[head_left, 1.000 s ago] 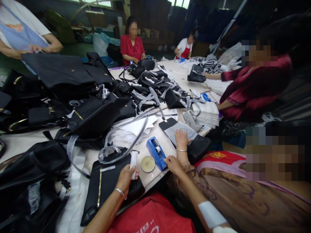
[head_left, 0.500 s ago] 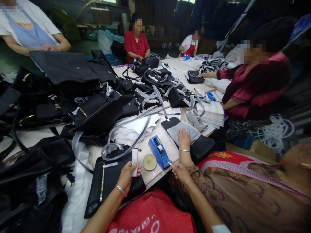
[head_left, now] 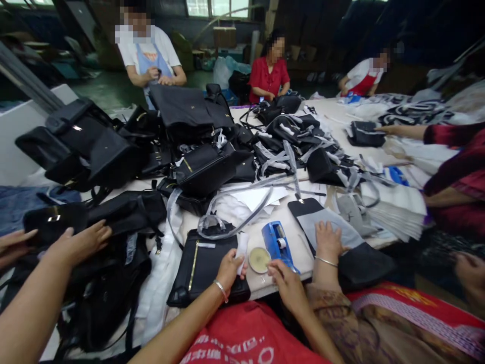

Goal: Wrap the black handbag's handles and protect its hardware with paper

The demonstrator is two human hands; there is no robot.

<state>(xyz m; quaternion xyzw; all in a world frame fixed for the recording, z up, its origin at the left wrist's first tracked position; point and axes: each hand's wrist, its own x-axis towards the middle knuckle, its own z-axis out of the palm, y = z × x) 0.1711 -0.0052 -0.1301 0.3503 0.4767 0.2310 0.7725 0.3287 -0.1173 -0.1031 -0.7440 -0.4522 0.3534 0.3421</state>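
My left hand rests on a flat black bag with a gold zip near the table's front edge. Its fingers are closed round a small white strip. My right hand is at the near end of a blue tape dispenser, fingers pinched together; what they pinch is too small to make out. A round yellowish dish sits between my hands. Just right of my right hand, a co-worker's braceleted hand lies flat on a grey cloth pouch.
Black bags and grey straps are heaped across the white table. At the left, another person's hand touches black bags. A stack of white sheets lies at the right. Other people work round the far side.
The view has swung left, bringing another person's arms into sight at the left. My left hand keeps the white strip on the black bag. My right hand stays by the dispenser's near end.
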